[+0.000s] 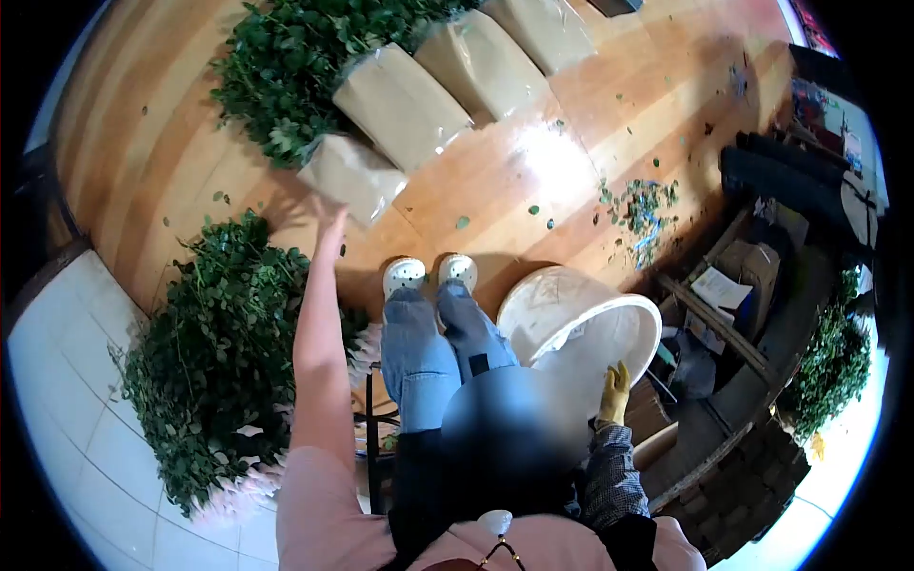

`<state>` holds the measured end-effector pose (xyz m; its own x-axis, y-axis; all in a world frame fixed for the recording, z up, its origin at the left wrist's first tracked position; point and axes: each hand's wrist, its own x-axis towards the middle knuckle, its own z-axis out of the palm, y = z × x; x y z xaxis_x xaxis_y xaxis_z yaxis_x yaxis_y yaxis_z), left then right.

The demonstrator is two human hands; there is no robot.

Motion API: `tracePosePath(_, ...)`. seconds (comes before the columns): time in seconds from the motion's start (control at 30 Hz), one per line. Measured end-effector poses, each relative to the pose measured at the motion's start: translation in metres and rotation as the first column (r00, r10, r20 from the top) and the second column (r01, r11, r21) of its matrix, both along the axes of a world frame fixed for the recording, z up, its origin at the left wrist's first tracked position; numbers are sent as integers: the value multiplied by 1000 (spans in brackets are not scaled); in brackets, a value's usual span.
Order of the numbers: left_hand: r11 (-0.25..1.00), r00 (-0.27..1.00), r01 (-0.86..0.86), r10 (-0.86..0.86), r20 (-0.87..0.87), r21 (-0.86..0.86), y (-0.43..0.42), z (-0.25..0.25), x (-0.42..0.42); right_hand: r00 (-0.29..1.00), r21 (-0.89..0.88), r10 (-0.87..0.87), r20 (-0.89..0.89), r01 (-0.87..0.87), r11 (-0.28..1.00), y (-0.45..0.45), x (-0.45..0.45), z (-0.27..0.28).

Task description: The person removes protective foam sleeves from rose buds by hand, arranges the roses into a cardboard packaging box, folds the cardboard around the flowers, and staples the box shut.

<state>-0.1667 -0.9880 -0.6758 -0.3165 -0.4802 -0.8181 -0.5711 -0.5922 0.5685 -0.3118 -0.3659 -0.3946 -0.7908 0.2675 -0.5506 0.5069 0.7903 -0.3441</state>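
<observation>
My bare left hand [330, 228] reaches forward at the near edge of a paper-wrapped bunch of leafy stems [354, 177]. It appears to grip the wrapping there, though its fingertips are partly hidden. The bunch has brown paper under clear film, and a shadow falls on the floor beside it. My right hand [615, 394], in a yellow glove, is held up by the rim of a white tub [581, 335]. Its fingers are apart and hold nothing.
More wrapped bunches [405, 107] lie ahead beside a heap of green stems [276, 81]. Pale pink flowers with leafy stems [214, 352] are piled at my left. Leaf scraps [647, 214] litter the wooden floor [590, 162]. A crate-like wooden rack [728, 328] stands right of the tub.
</observation>
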Motion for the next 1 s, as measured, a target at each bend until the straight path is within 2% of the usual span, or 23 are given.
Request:
tracePosePath(0.07, 991, 991, 97, -104, 78, 97, 10, -8, -54, 1000, 17, -15, 4, 15, 1000, 5, 11, -9)
tracePosePath(0.1, 965, 965, 176, -207, 158, 193, 13, -2, -69, 999, -47, -36, -14, 35, 998, 3, 20, -10)
tracePosePath(0.13, 962, 960, 199, -230, 161, 189, 17, -4, -66, 990, -143, -140, 7, 140, 980, -15, 24, -2)
tracePosePath(0.2, 970, 988, 128, -108, -109, 207, 28, -24, -60, 999, -147, -25, 36, 30, 989, -46, 24, 20)
tracePosePath(0.3, 995, 993, 97, -95, -71, 33, 57, 26, -51, 995, -298, -67, 78, 88, 950, -52, 40, 46)
tracePosePath(0.33, 967, 973, 232, -232, 5, -110, 65, 2, -24, 992, -350, -91, 88, 117, 929, -53, 51, 57)
tracePosePath(0.37, 942, 950, 309, -311, 8, -127, 75, 29, -12, 974, -370, -161, 157, 209, 905, -56, 63, 75)
tracePosePath(0.4, 879, 894, 447, -432, 124, -163, 88, 70, -5, 966, -382, -224, 130, 258, 887, -53, 79, 97)
tracePosePath(0.43, 873, 856, 488, -476, 202, -13, 95, 64, 17, 948, -389, -244, 206, 308, 868, -51, 96, 117)
tracePosePath(0.47, 834, 809, 550, -541, 227, 28, 105, 84, 28, 921, -391, -272, 278, 367, 844, -47, 116, 138)
tracePosePath(0.5, 906, 913, 381, -401, 81, 186, 118, 129, 29, 888, -407, -341, 310, 448, 796, -41, 143, 157)
tracePosePath(0.53, 917, 923, 366, -380, 66, 159, 139, 177, 23, 852, -410, -382, 358, 511, 756, -36, 156, 187)
tracePosePath(0.57, 767, 771, 626, -635, 31, 140, 137, 201, 26, 823, -371, -418, 386, 552, 747, -34, 174, 222)
tracePosePath(0.6, 771, 793, 599, -608, -31, 215, 143, 231, 22, 789, -341, -459, 409, 599, 725, -30, 192, 246)
tracePosePath(0.63, 671, 681, 729, -731, -49, 133, 137, 218, 23, 780, -303, -480, 400, 607, 734, -22, 216, 262)
tracePosePath(0.67, 713, 719, 677, -694, 45, 182, 149, 245, 7, 779, -307, -516, 358, 620, 722, -3, 260, 246)
tracePosePath(0.7, 701, 702, 706, -712, 29, 99, 161, 257, -3, 770, -268, -575, 277, 636, 723, 9, 291, 248)
tracePosePath(0.73, 684, 694, 711, -720, -7, 166, 163, 266, -18, 753, -226, -621, 216, 657, 719, 14, 319, 253)
tracePosePath(0.77, 630, 634, 763, -773, 22, 143, 172, 284, -33, 682, -235, -712, 170, 729, 643, 12, 346, 257)
tracePosePath(0.8, 588, 585, 800, -808, 66, 120, 181, 298, -44, 705, -137, -704, 81, 708, 693, 18, 365, 258)
tracePosePath(0.87, 502, 502, 861, -864, 25, 81, 213, 323, -68, 564, -206, -823, 76, 816, 540, 31, 399, 256)
tracePosePath(0.93, 436, 437, 898, -899, -10, 55, 252, 333, -78, 493, -264, -870, -29, 835, 482, 41, 419, 270)
tracePosePath(1.0, 379, 378, 925, -925, -44, -34, 311, 334, -95, 455, -328, -871, -186, 807, 491, 69, 416, 322)
